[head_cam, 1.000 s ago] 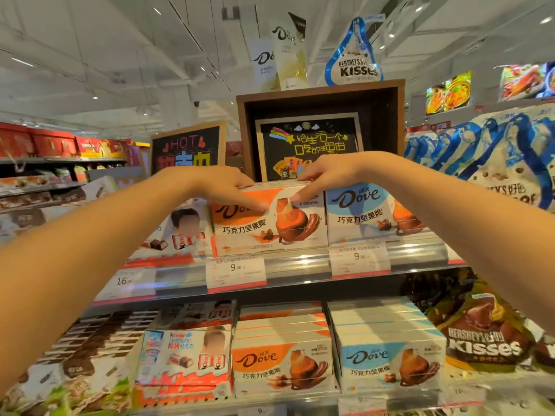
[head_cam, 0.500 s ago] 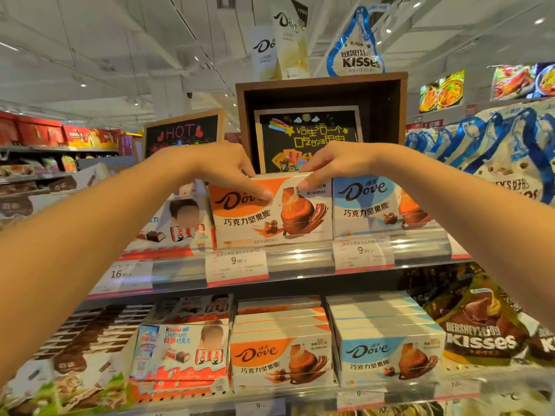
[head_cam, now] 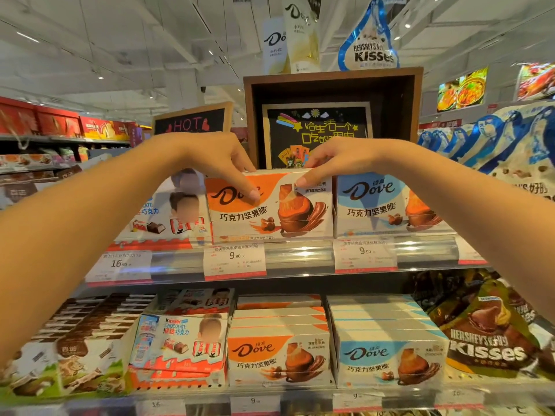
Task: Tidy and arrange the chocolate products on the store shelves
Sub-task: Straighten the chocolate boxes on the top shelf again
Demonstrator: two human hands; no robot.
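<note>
Two hands on one orange Dove box (head_cam: 270, 205), front of the upper shelf (head_cam: 300, 256). Left hand (head_cam: 216, 157) comes over the box's top left edge, fingers curled behind the top, thumb (head_cam: 250, 192) pressed flat on the front face by the Dove logo: a pinch grip on the box. Right hand (head_cam: 336, 157) mirrors it at the top right corner, fingers hooked over the top edge, thumb tip (head_cam: 300, 182) on the front face above the chocolate picture. Both hands grasping, neither loose. Box stands upright, face forward, touching the blue Dove box (head_cam: 384, 205) on its right and just beside the Kinder box (head_cam: 177, 217) on its left. Price tags (head_cam: 234, 259) sit on the shelf rail below. Lower shelf: more orange and blue Dove stacks, Kinder packs, Hershey's Kisses bags (head_cam: 486, 334) at right.
</note>
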